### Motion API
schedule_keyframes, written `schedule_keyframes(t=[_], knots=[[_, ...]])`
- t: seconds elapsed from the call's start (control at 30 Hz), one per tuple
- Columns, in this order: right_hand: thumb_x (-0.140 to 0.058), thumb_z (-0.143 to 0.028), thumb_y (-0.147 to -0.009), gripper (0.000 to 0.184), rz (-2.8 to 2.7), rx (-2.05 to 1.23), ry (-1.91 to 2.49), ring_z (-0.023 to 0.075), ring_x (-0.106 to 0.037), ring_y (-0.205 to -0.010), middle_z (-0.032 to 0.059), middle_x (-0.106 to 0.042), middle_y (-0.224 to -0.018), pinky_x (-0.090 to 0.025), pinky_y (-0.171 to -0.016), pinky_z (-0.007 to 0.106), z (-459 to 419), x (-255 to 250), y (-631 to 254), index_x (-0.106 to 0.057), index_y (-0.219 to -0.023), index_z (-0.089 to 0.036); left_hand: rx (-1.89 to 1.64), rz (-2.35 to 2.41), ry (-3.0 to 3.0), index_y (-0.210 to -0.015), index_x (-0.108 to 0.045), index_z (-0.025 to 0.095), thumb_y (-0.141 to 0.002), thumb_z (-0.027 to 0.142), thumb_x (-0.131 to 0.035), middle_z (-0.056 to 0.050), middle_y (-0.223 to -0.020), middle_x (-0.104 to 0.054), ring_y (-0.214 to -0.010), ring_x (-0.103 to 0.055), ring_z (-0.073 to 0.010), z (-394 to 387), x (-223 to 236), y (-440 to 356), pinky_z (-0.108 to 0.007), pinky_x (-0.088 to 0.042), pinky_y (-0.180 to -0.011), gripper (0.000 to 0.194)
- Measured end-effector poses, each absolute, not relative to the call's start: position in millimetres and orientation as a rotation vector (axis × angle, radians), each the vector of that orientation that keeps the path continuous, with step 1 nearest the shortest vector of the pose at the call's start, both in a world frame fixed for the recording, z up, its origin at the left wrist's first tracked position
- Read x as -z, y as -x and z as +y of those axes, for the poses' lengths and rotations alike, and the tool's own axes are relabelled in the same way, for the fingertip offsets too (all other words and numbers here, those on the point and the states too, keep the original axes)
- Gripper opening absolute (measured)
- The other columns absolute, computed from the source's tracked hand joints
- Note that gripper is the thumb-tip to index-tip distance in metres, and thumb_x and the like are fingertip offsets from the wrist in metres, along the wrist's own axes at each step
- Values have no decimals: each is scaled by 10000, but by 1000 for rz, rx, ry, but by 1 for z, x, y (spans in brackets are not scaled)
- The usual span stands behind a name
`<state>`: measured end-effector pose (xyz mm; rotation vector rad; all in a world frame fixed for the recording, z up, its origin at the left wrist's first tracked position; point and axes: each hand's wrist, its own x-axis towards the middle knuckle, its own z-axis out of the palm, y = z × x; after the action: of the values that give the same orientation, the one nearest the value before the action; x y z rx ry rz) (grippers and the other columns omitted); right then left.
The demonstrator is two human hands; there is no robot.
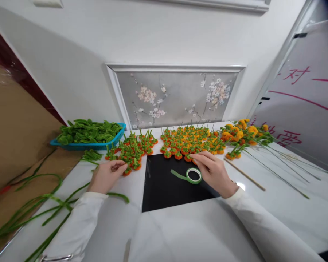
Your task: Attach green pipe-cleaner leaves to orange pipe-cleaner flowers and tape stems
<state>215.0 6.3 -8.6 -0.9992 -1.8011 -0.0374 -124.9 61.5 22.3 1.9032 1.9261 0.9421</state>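
Observation:
My left hand (108, 176) is closed in a pinch at the front of a cluster of small orange fuzzy flowers (136, 166) with thick green stems. Its fingertips meet one flower (126, 171) at the near edge. My right hand (211, 170) pinches at an orange flower (187, 158) in the front row of a bigger group (184, 140), whose thin wire stems point up. Below its fingers, a roll of green tape (193, 175) lies on a black mat (164, 194), its loose end stretching left.
A blue tray (98, 146) holds a heap of green fuzzy pieces at the left. Long green pipe cleaners (54, 198) trail over the table's left edge. At the right lie yellow-orange flowers (242, 131) on long wires and a thin wooden stick (246, 174). A wall panel (177, 96) stands behind.

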Motion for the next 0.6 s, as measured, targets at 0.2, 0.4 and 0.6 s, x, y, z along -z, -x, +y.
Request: schedule_keyframes(t=[0.2,0.4,0.6], knots=[[-461,-221,-881,199,-1885,-160,1097,147,-587,-834,58,-602,-929,-484,-739,267,10,15,-202,-638,-973,-216,-722,2069,-2095,-782,-708,171,-664,389,-583,-71,-717,-710,-688,-625,-252,60,-23,110,-304,-440,-600,278],[-614,-282,-791,117,-1991,-87,1412,200,-521,-903,50,-572,-930,-359,-769,361,14,24,-176,-609,-732,-181,-922,1666,-2052,-628,-640,168,-712,426,-581,-31,-672,-635,-697,-564,-189,44,-44,98,-279,-458,-663,277],[-637,-148,-746,112,-2035,-112,1416,172,-512,-855,10,-580,-855,-279,-785,349,14,28,-166,-547,-682,-167,-827,1190,-1318,-815,-655,168,-674,446,-671,-18,-788,-625,-704,-584,-135,17,-30,50,-278,-540,-651,312]])
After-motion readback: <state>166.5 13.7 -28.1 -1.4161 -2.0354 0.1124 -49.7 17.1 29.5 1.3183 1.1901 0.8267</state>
